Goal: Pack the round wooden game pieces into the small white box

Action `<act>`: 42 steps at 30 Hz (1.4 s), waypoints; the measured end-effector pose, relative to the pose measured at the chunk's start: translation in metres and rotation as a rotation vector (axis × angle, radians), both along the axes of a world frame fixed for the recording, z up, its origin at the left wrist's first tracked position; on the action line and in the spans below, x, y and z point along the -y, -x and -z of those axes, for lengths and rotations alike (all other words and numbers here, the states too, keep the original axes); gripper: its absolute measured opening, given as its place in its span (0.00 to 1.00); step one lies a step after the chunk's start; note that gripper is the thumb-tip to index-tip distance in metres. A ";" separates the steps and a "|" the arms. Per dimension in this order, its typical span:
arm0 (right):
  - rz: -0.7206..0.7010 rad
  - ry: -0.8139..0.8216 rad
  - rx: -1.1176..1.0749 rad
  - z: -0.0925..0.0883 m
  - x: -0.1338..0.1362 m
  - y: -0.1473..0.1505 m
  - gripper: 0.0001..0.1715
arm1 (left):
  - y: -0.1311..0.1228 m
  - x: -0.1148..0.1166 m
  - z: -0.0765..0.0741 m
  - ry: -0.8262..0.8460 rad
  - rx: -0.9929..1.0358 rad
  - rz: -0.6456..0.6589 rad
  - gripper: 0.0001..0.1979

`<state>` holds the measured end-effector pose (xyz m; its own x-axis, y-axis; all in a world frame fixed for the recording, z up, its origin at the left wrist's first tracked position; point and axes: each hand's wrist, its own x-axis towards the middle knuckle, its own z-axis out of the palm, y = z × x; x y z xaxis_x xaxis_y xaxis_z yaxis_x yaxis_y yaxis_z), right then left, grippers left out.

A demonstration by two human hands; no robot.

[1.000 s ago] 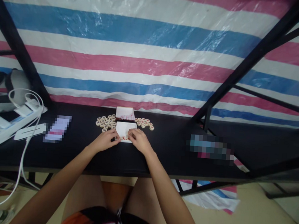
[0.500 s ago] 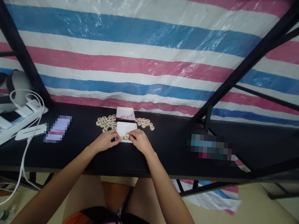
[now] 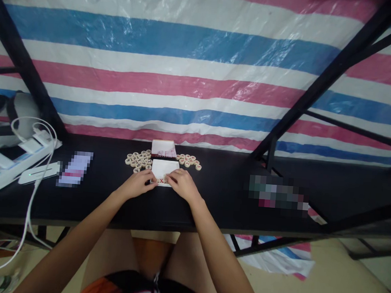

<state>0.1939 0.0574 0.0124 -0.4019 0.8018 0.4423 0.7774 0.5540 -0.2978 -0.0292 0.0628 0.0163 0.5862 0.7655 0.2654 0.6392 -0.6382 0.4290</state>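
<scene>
A small white box [image 3: 165, 166] lies open on the black table, with a short row of Chinese chess pieces [image 3: 161, 180] along its near side. My left hand [image 3: 139, 183] is closed at the box's near left corner, fingers and thumb gripping its edge. Over the near right corner, my right hand [image 3: 183, 184] has its fingers pinched together at the end of the row; the chess piece there is mostly hidden by the fingertips. Loose chess pieces with dark marks [image 3: 139, 159] lie left of the box, and ones with red marks [image 3: 188, 160] lie to its right.
Behind the box is a box lid [image 3: 163, 148] with a printed picture. On the left are a blurred-out phone-like item [image 3: 76, 168], a flat white device [image 3: 40, 173] and white cables [image 3: 32, 197]. A pixelated item [image 3: 276, 191] lies to the right. Black frame bars [image 3: 307, 96] stand beyond.
My right hand has lowered slightly at the near right corner, and the chess piece at its fingertips is now less visible. My left hand has stayed at the box's left edge.
</scene>
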 end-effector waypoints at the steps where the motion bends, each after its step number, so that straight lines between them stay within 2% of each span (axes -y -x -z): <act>1: 0.003 -0.005 0.011 0.000 0.000 0.000 0.15 | 0.000 0.000 0.000 -0.001 -0.003 0.000 0.11; 12: 0.044 -0.031 0.084 0.002 -0.002 0.000 0.17 | -0.001 -0.001 0.002 0.009 0.011 -0.002 0.10; 23: 0.078 -0.028 0.013 0.005 -0.004 -0.002 0.19 | 0.000 -0.002 0.003 0.008 0.006 -0.001 0.11; 26: 0.188 -0.022 -0.094 0.009 -0.009 -0.009 0.20 | 0.000 -0.001 0.001 0.013 0.001 -0.001 0.11; 29: 0.421 0.047 -0.133 0.014 -0.015 -0.021 0.18 | -0.001 -0.001 -0.001 0.018 -0.004 -0.001 0.10; 32: 0.612 0.172 -0.073 0.017 -0.017 -0.029 0.22 | -0.001 -0.001 -0.001 0.021 0.000 -0.001 0.10; 35: 0.641 0.239 -0.004 0.018 -0.016 -0.029 0.24 | -0.001 -0.001 0.000 0.020 0.004 -0.002 0.09; 42: 0.617 0.217 0.043 0.016 -0.016 -0.022 0.25 | 0.000 -0.001 0.000 0.009 0.007 0.001 0.09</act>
